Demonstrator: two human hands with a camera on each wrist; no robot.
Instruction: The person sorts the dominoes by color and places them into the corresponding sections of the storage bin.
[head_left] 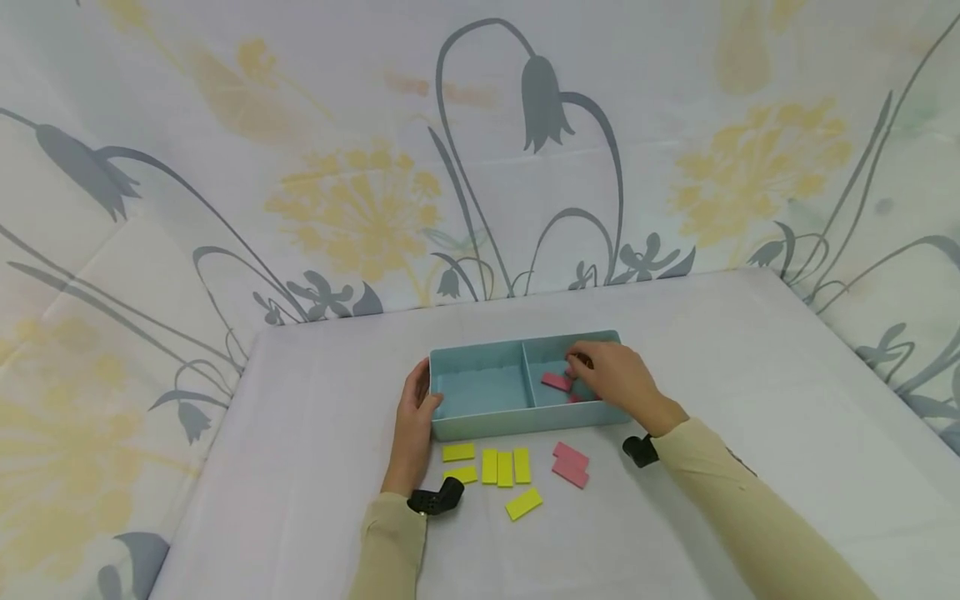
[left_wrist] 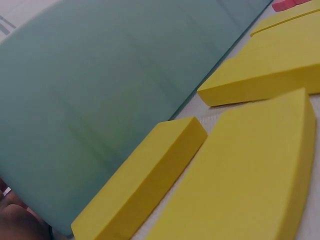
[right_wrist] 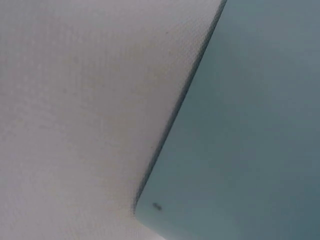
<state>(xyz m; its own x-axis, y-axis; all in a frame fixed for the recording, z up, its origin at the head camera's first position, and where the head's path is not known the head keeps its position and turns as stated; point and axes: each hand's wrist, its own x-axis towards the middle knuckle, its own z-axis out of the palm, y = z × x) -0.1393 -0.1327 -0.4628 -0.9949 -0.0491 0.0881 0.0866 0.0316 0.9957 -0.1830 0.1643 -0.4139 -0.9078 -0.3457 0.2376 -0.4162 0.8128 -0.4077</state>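
Six oblong yellow blocks (head_left: 505, 468), left hand (head_left: 411, 425) gripping smooth blue tray (head_left: 480, 387), right hand (head_left: 618, 375) bent-fingered over pink blocks (head_left: 556, 382), grasp unclear

Attire inspected in the head view. Left sleeve (head_left: 390, 542), at 7 o'clock: long, plain, pale khaki-yellow cloth, softly creased, ending at the wrist. Right sleeve (head_left: 750, 508), at 4 o'clock: same colour and cut, smooth along its length, cuff edge straight. Left wrist unit (head_left: 448, 493): matt black, a narrow band lying at the cuff, with a rounded body swelling out toward 2 o'clock. Right wrist unit (head_left: 640, 451): black, rounded, projecting from the cuff toward 8 o'clock. Left hand (head_left: 411, 421) and right hand (head_left: 615, 379): both bare. Finer detail on either unit: too small to tell
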